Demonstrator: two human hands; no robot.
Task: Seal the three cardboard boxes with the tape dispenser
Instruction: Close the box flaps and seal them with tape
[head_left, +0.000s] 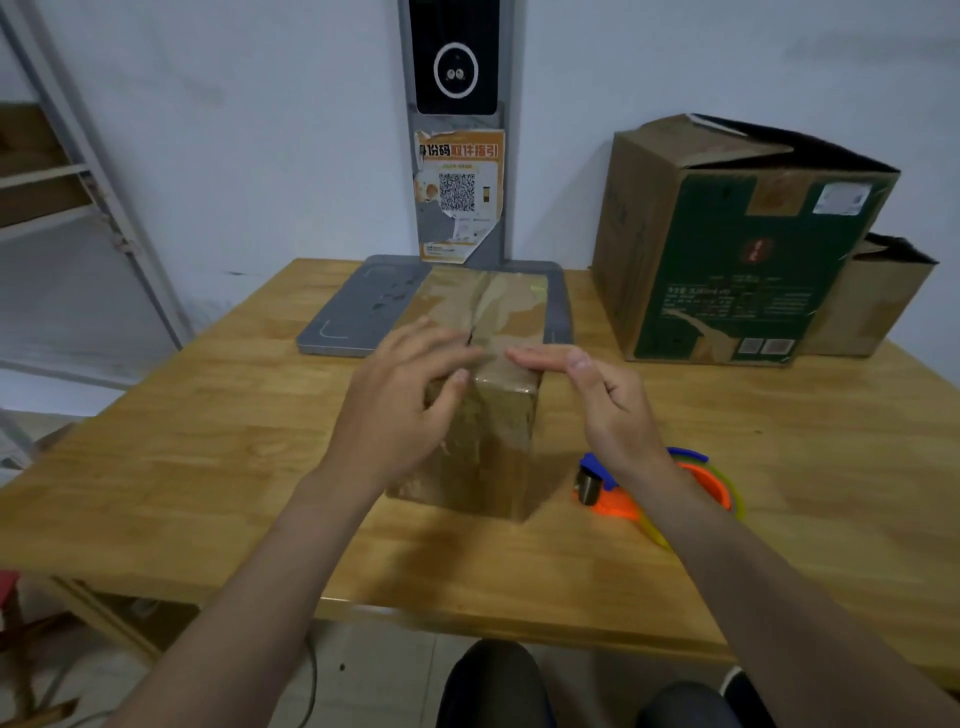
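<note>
Your orange-and-blue plastic tape dispenser (613, 501) lies on the wooden tabletop (208, 467), beside your right wrist. Both hands rest on the near top edge of the small brown taped cardboard box (491, 431) mid-table. Left hand (410, 395) fingers are spread loose, right hand (597, 400) fingers straight, gripping nothing. A grey flat tray (353, 312) sits behind it. Far right is a tall green-printed cardboard box (737, 249), flaps open, with a plain brown cardboard box (872, 306) just beside it.

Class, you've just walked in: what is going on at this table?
A person holds both hands at the near top edge of the small cardboard box on the wooden table, left hand spread, right hand flat. The tape dispenser lies unheld beside it, under the right forearm. At the back right, the green-printed box and the brown box behind it stand with flaps open.
</note>
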